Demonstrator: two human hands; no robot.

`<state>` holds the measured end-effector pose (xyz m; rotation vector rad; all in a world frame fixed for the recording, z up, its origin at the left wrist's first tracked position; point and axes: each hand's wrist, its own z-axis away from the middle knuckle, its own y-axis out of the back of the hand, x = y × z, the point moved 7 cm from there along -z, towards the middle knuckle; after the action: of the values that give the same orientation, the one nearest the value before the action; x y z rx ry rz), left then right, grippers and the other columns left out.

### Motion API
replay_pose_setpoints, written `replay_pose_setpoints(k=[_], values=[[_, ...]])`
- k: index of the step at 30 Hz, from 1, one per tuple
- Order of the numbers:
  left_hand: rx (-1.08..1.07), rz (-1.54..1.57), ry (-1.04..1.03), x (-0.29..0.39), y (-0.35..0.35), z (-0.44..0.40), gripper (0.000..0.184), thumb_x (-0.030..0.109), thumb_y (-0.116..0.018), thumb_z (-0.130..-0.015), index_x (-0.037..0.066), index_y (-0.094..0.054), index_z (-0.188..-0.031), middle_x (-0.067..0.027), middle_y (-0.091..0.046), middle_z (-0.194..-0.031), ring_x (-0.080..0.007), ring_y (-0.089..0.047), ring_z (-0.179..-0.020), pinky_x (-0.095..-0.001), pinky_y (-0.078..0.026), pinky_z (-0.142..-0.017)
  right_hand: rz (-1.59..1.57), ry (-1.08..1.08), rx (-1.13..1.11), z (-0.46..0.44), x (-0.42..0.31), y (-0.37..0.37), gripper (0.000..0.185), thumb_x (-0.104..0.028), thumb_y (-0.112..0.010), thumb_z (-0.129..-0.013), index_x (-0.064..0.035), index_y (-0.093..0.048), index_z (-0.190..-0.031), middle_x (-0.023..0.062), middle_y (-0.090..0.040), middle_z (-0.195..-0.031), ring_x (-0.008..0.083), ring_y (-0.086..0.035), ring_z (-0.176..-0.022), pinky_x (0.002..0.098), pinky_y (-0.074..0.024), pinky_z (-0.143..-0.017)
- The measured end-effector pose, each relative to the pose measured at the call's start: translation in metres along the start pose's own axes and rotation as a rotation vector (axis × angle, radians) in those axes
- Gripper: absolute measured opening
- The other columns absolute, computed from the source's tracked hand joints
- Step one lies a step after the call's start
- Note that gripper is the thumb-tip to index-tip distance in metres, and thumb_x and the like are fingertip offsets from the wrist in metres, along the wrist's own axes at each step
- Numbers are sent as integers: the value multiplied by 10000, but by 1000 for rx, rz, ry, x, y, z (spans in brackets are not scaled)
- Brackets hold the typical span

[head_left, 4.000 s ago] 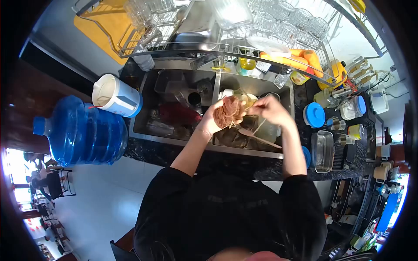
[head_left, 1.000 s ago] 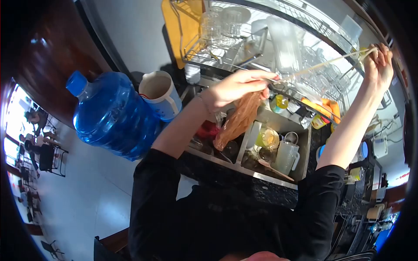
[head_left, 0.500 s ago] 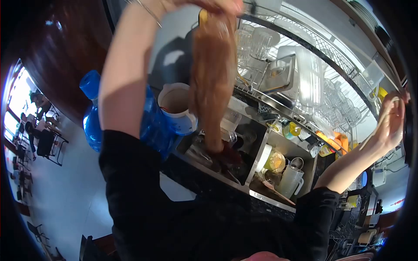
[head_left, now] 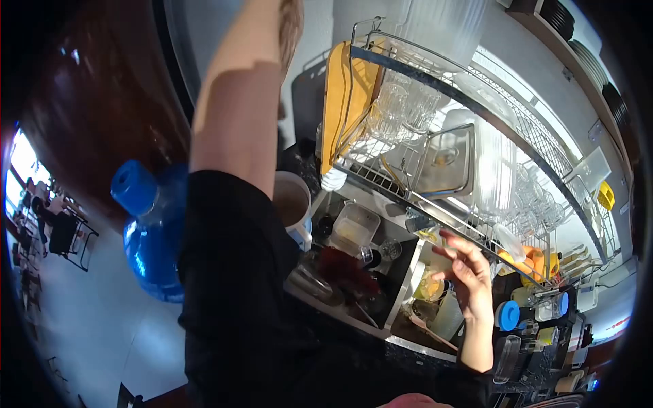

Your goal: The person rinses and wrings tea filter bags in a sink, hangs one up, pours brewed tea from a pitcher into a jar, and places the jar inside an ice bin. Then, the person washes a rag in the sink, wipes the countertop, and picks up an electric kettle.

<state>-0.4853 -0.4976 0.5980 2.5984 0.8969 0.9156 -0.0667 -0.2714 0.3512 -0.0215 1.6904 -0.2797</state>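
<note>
My left forearm (head_left: 235, 109) stretches up past the top edge, so the left hand is out of the picture. Beside the wrist shows part of a brownish, streaky, see-through thing (head_left: 291, 32), too cut off to name. My right hand (head_left: 471, 275) hovers over the right sink basin, fingers apart and slightly bent, holding nothing. Below the arms, a dark red wet mass (head_left: 347, 270) lies in the left basin, near a clear plastic container (head_left: 355, 226) and a drinking glass (head_left: 316, 285). A white pail (head_left: 300, 216) stands left of the basin, partly behind my sleeve.
Over the sink, a wire dish rack (head_left: 381, 178) holds a yellow cutting board (head_left: 345, 95), glass mugs (head_left: 391, 109) and a steel tray (head_left: 445, 160). A large blue water bottle (head_left: 151, 255) stands at left. Jars and a blue lid (head_left: 507, 315) sit on the right counter.
The tall brown thing under my left hand has gone from above the left basin, and that hand has risen out of view. My right hand has come down and left from the far right.
</note>
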Motion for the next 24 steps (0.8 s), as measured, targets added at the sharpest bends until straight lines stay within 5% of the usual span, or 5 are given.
replay_pose_setpoints(k=[6,13,24], values=[[-84,-161,118,-31,-106,2,208,119,-634,-732,-19,-633,-888,-103,-618,-762,-199,-583,-657,-257,-490,-606,-75,-46,314,18,25,59,241,-49,-503,-835,-8,-532,-1071,144,-523,-1146,235,-554,-955,270,-502,-623],[-285,-63,-197,-9,-167,7,206,117,-622,-743,-10,-626,-905,-98,-611,-800,-185,-571,-668,-246,-478,-621,-216,-61,580,34,55,99,152,-101,-504,-844,-33,-549,-973,128,-556,-1059,199,-569,-829,258,-479,-565],[-393,51,-550,5,-168,23,204,113,-602,-760,5,-615,-933,-90,-600,-860,-164,-552,-687,-229,-458,-645,-273,-97,624,38,78,109,203,-169,-531,-826,-66,-532,-1000,84,-574,-988,189,-572,-797,247,-476,-545]])
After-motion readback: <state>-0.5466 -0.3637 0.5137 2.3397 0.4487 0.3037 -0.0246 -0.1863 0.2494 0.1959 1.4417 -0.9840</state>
